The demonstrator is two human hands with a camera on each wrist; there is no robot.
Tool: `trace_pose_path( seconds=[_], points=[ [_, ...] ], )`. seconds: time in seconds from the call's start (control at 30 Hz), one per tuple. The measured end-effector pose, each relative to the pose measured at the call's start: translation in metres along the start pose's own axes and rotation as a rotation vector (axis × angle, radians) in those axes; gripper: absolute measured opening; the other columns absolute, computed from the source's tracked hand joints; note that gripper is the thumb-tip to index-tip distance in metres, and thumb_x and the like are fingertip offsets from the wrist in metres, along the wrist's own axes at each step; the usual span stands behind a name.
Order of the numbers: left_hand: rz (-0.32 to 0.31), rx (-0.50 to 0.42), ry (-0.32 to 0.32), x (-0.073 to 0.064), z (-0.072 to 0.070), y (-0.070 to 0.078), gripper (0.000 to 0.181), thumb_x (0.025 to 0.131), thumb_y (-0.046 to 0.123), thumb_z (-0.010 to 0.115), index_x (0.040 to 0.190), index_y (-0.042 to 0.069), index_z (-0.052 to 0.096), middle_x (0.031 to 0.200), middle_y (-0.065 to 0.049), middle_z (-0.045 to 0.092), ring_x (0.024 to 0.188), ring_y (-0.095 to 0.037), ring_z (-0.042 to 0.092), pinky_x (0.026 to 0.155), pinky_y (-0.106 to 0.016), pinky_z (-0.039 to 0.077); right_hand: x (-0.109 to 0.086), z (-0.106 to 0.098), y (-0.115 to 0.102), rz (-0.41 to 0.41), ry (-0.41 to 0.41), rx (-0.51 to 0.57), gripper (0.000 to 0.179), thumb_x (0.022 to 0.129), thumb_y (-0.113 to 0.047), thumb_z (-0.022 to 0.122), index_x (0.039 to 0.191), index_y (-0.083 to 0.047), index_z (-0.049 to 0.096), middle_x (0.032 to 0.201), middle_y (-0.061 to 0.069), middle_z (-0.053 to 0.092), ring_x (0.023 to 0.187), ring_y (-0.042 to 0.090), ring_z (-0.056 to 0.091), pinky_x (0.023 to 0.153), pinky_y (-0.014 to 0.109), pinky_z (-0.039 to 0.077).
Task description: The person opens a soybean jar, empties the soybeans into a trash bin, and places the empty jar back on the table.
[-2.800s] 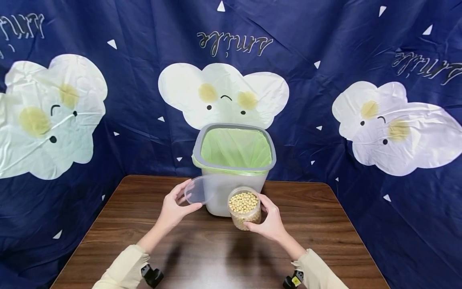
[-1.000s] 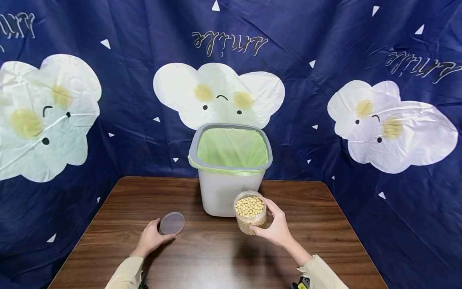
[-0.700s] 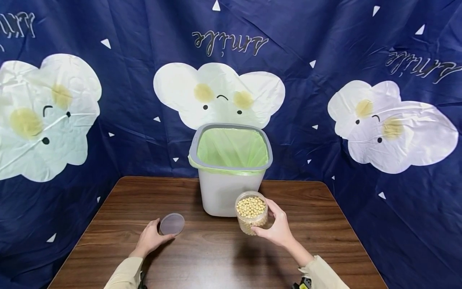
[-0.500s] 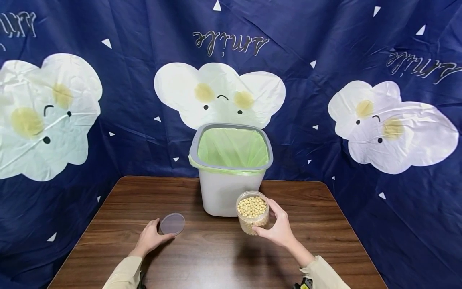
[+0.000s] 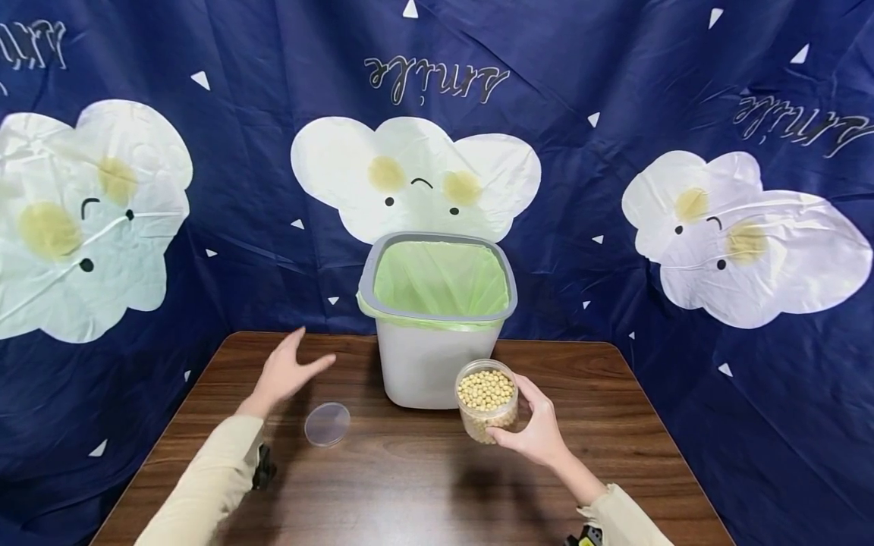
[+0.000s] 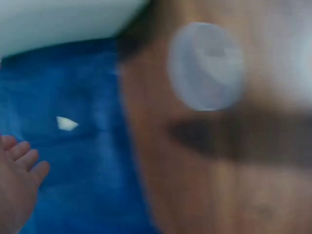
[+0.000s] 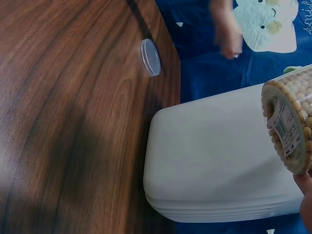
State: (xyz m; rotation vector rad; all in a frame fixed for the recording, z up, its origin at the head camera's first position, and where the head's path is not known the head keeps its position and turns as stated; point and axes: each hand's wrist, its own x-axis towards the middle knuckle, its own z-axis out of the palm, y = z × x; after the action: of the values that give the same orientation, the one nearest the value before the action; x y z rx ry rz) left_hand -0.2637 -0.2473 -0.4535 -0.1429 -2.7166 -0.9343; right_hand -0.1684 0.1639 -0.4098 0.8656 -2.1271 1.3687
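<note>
My right hand (image 5: 536, 426) grips a clear jar (image 5: 486, 402) of pale yellow soybeans, lidless and leaning slightly, above the table in front of the bin. In the right wrist view the jar (image 7: 290, 117) shows its base with a printed label. A clear round lid (image 5: 327, 424) lies flat on the table. Up and to the left of that lid, my left hand (image 5: 281, 373) is raised with fingers spread and holds nothing. The left wrist view is blurred, with the lid (image 6: 207, 66) apart from the left hand (image 6: 18, 183).
A light grey bin (image 5: 430, 364) with a grey rim and a green liner bag (image 5: 444, 277) stands at the back of the brown wooden table (image 5: 396, 485). Behind it hangs a dark blue cloth (image 5: 580, 61) with white clouds.
My left hand first set the lid down on the table, then let go and rose up and away from it. The right hand with the jar drifted a little to the right.
</note>
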Motion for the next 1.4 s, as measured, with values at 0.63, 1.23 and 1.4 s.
trace_pose_path(
  seconds=[0.63,1.23,1.4],
  points=[
    [0.241,0.08,-0.112,0.051,-0.04,0.113,0.093,0.078,0.059,0.058,0.142,-0.002,0.025,0.145,-0.02,0.027,0.133,-0.034,0.025,0.105,-0.049,0.024,0.008,-0.008,-0.009,-0.021,-0.016,0.003,0.072,0.049,0.002,0.08,0.113,0.016,0.05,0.103,0.026,0.057,0.099,0.01,0.054,0.087,0.014,0.041],
    [0.288,0.073,-0.082,0.05,-0.034,0.118,0.085,0.08,0.057,0.057,0.139,0.002,0.033,0.141,-0.016,0.036,0.129,-0.03,0.032,0.103,-0.045,0.029,0.066,-0.054,-0.023,-0.148,0.043,-0.134,0.074,0.044,0.006,0.077,0.112,0.019,0.05,0.101,0.031,0.057,0.097,0.011,0.053,0.084,0.01,0.04],
    [0.262,0.043,-0.086,0.051,-0.035,0.12,0.085,0.077,0.058,0.06,0.138,0.003,0.035,0.139,-0.015,0.038,0.128,-0.029,0.034,0.102,-0.045,0.03,0.083,-0.071,-0.012,-0.12,0.066,-0.206,0.077,0.044,0.006,0.079,0.116,0.014,0.052,0.105,0.027,0.058,0.095,0.005,0.051,0.072,0.007,0.043]
  ],
)
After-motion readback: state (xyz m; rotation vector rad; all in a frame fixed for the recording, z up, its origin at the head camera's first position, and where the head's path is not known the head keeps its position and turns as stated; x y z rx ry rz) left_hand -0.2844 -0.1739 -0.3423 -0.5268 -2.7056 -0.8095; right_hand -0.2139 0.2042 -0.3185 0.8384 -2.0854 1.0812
